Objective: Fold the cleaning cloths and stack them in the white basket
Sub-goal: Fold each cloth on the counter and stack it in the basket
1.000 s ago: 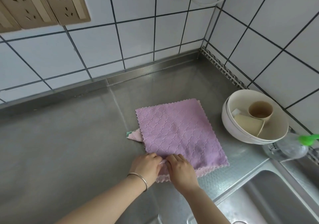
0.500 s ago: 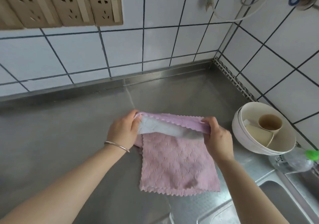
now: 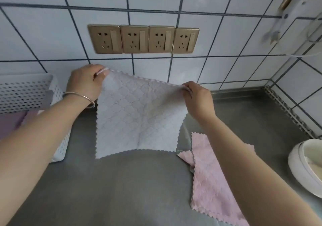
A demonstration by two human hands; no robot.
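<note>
Since the earlier frame the pale quilted cleaning cloth had risen off the steel counter. The left hand and right hand each pinched 1 top corner. It hung taut; matching corners would fold cleanly. A pink cloth lay right, the white perforated basket left.

Steel counter, tiled corner, sockets and a bowl.

Grey brushed stainless-steel countertop below, meeting a wall of white square tiles with dark grout. Four gold-coloured rectangular wall sockets in a row on that wall (each with a rocker switch at its right side). White cable and a blurred white fitting at upper right. White round bowl at the right edge, cut off by the frame.
</note>
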